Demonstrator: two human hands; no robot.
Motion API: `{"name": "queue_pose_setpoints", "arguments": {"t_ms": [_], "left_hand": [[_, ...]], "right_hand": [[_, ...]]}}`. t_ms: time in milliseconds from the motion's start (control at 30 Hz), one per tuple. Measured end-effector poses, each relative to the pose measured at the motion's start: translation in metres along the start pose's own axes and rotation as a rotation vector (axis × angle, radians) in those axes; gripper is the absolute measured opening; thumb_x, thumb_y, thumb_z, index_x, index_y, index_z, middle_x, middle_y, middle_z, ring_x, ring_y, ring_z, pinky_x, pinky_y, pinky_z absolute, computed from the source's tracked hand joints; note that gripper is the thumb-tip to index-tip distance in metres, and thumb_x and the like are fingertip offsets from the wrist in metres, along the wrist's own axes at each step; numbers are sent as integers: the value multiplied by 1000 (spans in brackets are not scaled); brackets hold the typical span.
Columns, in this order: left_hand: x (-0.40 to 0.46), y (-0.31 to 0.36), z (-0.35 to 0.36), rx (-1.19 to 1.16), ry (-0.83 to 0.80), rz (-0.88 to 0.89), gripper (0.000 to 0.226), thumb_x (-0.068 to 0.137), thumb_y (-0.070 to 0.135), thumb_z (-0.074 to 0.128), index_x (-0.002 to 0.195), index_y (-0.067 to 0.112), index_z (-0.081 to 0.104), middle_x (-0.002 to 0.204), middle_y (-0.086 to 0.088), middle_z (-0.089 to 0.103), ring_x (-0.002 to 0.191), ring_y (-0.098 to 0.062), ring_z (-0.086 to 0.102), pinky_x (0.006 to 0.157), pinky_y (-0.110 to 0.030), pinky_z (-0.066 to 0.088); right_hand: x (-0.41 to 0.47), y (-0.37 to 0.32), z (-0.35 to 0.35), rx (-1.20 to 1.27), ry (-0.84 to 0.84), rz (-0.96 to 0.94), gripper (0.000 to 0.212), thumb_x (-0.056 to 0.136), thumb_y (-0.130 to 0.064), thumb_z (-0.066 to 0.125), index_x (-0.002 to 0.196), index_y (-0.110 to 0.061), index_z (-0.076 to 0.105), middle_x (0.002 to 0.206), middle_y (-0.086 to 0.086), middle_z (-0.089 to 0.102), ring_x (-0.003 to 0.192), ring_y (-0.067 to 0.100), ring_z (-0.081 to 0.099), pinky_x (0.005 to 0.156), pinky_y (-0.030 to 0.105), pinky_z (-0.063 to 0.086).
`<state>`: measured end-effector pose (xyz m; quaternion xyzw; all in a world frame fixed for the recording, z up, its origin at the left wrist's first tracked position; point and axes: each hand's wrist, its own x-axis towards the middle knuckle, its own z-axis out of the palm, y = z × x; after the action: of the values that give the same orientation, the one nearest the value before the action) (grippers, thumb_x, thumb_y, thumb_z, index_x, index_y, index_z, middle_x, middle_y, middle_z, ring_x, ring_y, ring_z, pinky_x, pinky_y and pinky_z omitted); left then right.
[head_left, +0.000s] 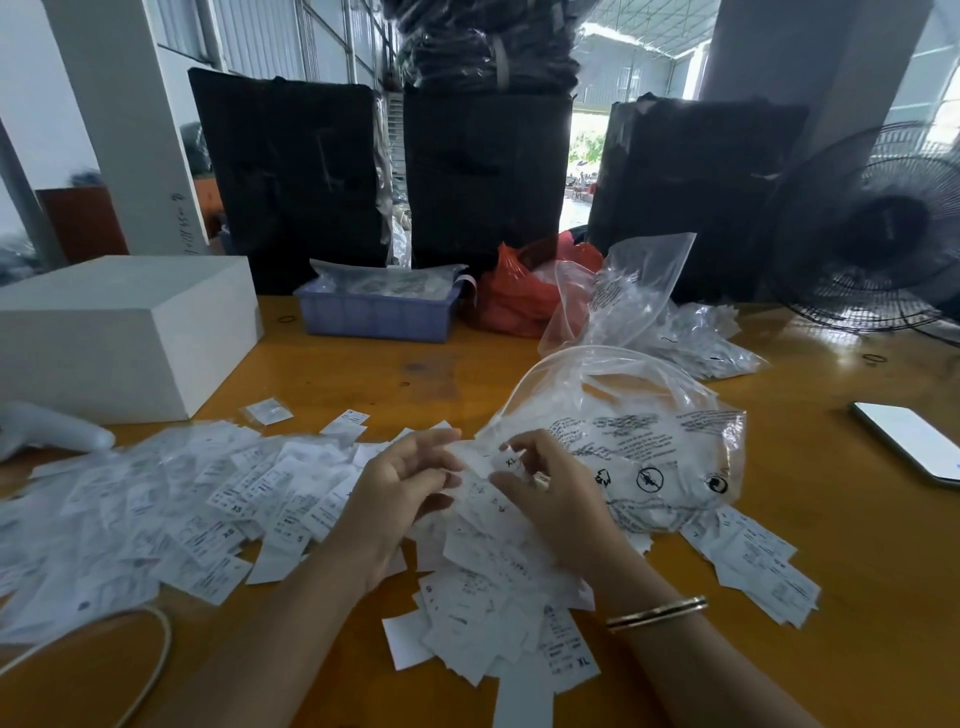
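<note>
The right hand (550, 493) has its fingers (519, 447) curled tight. Thumb and forefinger pinch a small white label marked XL (510, 460) right at the mouth of the clear bag (649, 441). The left hand (410, 483) sits just left of it, fingers (441, 439) half curled with the tips against the bag's crumpled lip and the paper there. Whether they actually pinch anything cannot be told, because white plastic and paper blend together at that spot. The bag lies to the right of the hands, puffed up and printed with black warning text. What is inside shows only dimly through the film.

Loose labels (182, 499) cover the near-left surface (395, 374) in a wide heap. A second heap (498, 597) lies under and between the wrists, and a smaller lot (753, 561) pokes out from beneath the bag on the right. Most of the print is too blurred to read, apart from a few size letters. A white cable (156, 644) loops at the near left and is cut off by the frame, as are a white tool (57, 431) at the left edge and a phone (909, 441) at the right edge.

Bare room lies mid-surface, between the heaps and the far row. That row holds a white box (119, 332), a blue basket (374, 317), a red bag (519, 296) and a second clear bag (649, 301). A fan (883, 228) stands at the far right.
</note>
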<state>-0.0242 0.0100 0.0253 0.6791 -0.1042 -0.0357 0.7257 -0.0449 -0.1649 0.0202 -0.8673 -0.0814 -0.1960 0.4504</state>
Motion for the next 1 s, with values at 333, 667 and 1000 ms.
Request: {"name": "queue_pose_setpoints", "arguments": {"t_ms": [333, 667, 1000], "left_hand": [[1, -3, -1, 52, 52, 35, 26, 96, 12, 53, 93, 27, 74, 78, 7, 71, 67, -3, 63, 59, -16, 49], [0, 0, 1, 190, 95, 168, 11, 86, 18, 67, 83, 27, 72, 75, 15, 72, 70, 7, 64, 57, -5, 45], [-1, 1, -4, 483, 73, 419, 16, 81, 23, 73, 77, 37, 65, 78, 26, 67, 72, 5, 61, 60, -5, 44]], "right_hand": [[-11, -13, 3, 416, -13, 10, 38, 92, -47, 30, 117, -33, 54, 74, -19, 48, 68, -4, 48, 66, 15, 40], [-8, -15, 3, 407, -39, 22, 48, 92, 1, 41, 125, -33, 45, 77, -5, 46, 63, 0, 44, 59, 17, 44], [2, -16, -25, 683, 168, 61, 27, 84, -4, 65, 77, -29, 74, 77, -7, 70, 73, 6, 65, 63, 17, 51]]}}
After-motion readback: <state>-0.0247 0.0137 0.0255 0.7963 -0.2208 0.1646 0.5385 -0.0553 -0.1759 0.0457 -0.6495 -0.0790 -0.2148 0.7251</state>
